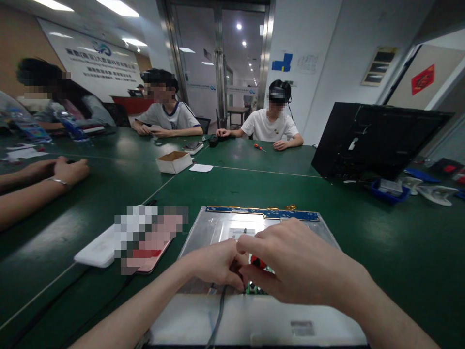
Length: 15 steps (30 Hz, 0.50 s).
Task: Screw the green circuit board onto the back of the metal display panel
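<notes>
A flat metal-backed display panel lies in front of me, with a blue circuit strip along its far edge. My right hand is closed around a red and black screwdriver over a green circuit board; its tip is hidden. Close beside it, my left hand has its fingers pinched together at the board. What they grip, if anything, is out of sight. From under the left hand a grey cable runs toward me across the panel's pale near part.
Left of the panel lie a white phone-like slab and a pink phone. A white box stands farther off. At right are a black monitor and blue tray. Several people sit around the green table; another person's hands rest at left.
</notes>
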Each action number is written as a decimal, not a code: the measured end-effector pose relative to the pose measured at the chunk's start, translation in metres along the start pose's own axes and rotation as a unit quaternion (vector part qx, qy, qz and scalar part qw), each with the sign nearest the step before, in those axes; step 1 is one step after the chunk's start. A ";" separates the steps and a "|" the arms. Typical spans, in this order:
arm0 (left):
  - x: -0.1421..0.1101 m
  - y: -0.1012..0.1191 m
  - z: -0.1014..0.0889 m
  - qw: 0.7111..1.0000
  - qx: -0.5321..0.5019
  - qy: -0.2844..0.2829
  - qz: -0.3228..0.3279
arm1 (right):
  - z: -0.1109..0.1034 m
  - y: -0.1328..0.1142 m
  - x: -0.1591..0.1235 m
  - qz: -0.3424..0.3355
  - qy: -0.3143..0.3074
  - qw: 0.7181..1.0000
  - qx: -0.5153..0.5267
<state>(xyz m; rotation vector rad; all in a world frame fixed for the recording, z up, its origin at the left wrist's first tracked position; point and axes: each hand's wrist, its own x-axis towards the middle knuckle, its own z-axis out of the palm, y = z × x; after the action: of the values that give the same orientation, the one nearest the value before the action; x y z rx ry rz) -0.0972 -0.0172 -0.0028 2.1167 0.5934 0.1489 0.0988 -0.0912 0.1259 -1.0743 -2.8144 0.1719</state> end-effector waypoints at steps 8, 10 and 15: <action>0.002 0.000 -0.006 0.999 0.000 -0.030 0.022 | 0.000 0.001 0.001 -0.001 0.001 1.000 -0.001; 0.003 0.000 -0.005 0.999 -0.008 -0.032 0.018 | 0.000 0.001 0.001 -0.002 0.003 1.000 -0.004; 0.003 0.001 -0.006 0.999 -0.010 -0.036 0.003 | 0.000 0.001 0.001 -0.012 0.014 1.000 0.009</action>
<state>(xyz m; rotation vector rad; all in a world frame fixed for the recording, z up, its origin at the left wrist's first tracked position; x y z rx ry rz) -0.0962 -0.0121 0.0012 2.0963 0.5402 0.0807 0.0986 -0.0901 0.1260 -1.0305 -2.7941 0.1785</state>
